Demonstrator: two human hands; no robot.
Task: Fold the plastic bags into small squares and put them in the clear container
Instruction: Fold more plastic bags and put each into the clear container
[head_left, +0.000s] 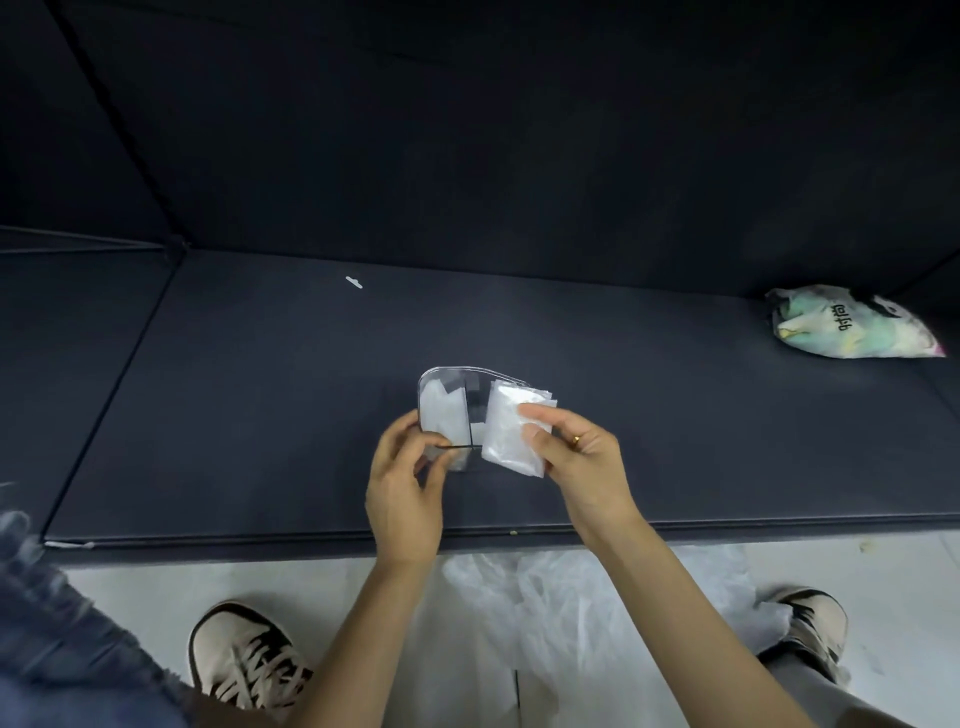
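Head view: clear container (451, 387) is sitting mid-cushion on a dark sofa seat (260, 389), a folded white bag (441, 415) already lying inside it. Left hand (408, 491) is pinching the container's near edge. Right hand (582, 457) is gripping a folded bag square (511, 426) at the container's right side, covering that side. Loose plastic bags (561, 582) are lying on the floor near the shoes (249, 660). A patterned bag (847, 325) is resting far right; a small white scrap (354, 282) is lying far left.

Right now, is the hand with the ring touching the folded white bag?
Touching. The head view shows the right hand pinching the folded bag, with its thumb and fingertips pressed on the plastic just above the clear container.
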